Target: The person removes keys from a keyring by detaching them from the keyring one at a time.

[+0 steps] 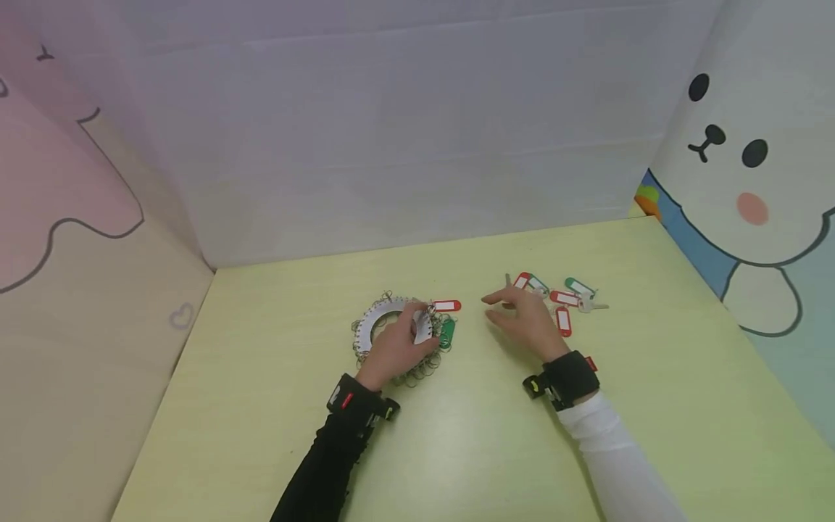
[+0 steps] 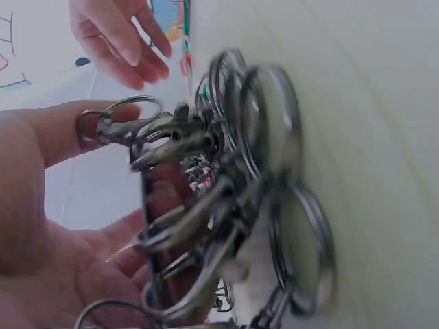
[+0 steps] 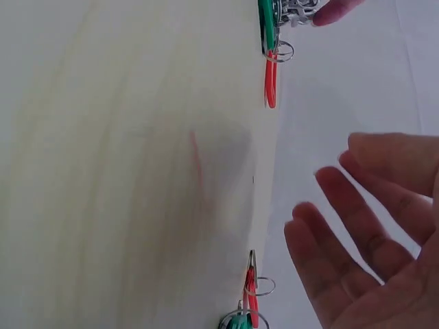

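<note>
A flat white ring (image 1: 367, 330), edged all round with small metal clasps and split rings (image 2: 271, 123), lies on the table left of centre. My left hand (image 1: 394, 351) grips its right side, fingers through the middle and thumb at the outer edge. A red key tag (image 1: 446, 306) and a green key tag (image 1: 447, 333) are by that side of the ring. My right hand (image 1: 530, 325) hovers above the table with fingers apart and slightly bent; nothing is between them in the right wrist view. It is nearest the loose red and green tags at the right.
Several red tags (image 1: 564, 298) and green tags (image 1: 579, 288) lie in a loose group at the right, with a silver key (image 1: 591, 304) among them. A pale wall hanging (image 1: 417, 145) stands behind the pale yellow table (image 1: 457, 449); printed panels flank it.
</note>
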`<state>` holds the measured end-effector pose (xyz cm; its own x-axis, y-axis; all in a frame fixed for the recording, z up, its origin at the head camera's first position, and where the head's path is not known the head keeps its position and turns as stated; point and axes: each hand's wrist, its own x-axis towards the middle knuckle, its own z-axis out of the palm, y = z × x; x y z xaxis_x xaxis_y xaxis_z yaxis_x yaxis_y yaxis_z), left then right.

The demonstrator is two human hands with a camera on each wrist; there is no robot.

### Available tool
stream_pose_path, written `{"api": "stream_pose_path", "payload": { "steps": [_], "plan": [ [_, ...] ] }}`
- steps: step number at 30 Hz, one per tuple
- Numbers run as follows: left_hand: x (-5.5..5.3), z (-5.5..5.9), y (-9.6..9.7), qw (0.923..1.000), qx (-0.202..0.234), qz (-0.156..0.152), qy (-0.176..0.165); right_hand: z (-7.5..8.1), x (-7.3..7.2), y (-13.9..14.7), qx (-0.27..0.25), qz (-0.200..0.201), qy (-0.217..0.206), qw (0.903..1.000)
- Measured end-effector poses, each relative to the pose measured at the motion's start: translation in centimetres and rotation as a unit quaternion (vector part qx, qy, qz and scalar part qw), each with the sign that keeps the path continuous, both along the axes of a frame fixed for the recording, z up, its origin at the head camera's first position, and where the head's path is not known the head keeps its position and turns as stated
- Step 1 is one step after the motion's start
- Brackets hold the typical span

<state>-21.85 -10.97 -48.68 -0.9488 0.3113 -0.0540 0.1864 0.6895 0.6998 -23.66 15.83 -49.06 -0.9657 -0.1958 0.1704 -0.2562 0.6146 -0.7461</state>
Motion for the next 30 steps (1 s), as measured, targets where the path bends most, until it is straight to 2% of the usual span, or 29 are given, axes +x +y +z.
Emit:
{"api": "stream_pose_path", "payload": {
  "steps": [3, 7, 10, 12, 16, 21, 23, 26, 30],
  "plan": [
    [0.1, 0.6, 0.0, 0.9992, 0.039, -0.008, 0.009, -0.1, 0.3, -1.1, 0.002, 0.078, 0.022, 0.9967],
    [0.1, 1.1, 0.0, 0.9953, 0.088, -0.027, 0.032, -0.2, 1.1, -3.1, 0.044, 0.168, 0.063, 0.9827],
    [-0.2, 1.1, 0.1, 0.9924, 0.097, -0.049, 0.057, -0.2, 1.8, -4.3, 0.11, 0.193, 0.079, 0.9717],
    [-0.3, 1.0, 0.3, 0.9906, 0.096, -0.069, 0.069, -0.2, 2.1, -4.7, 0.14, 0.2, 0.075, 0.9668],
    [-0.3, 0.9, 0.4, 0.9879, 0.105, -0.1, 0.056, -0.2, 2.4, -4.8, 0.142, 0.202, 0.037, 0.9684],
    [-0.1, 1.1, 0.4, 0.9831, 0.132, -0.122, 0.033, -0.2, 2.1, -4.6, 0.114, 0.183, 0.028, 0.976],
    [-0.2, 1.0, 0.3, 0.9823, 0.136, -0.123, 0.035, -0.2, 2.0, -4.5, 0.084, 0.163, 0.033, 0.9825],
    [-0.4, 0.9, 0.1, 0.982, 0.142, -0.119, 0.036, -0.2, 1.8, -4.3, 0.013, 0.121, 0.037, 0.9918],
    [-0.7, 0.7, -0.1, 0.9838, 0.131, -0.111, 0.052, -0.1, 1.4, -3.4, -0.051, 0.096, 0.058, 0.9924]
  ]
}}
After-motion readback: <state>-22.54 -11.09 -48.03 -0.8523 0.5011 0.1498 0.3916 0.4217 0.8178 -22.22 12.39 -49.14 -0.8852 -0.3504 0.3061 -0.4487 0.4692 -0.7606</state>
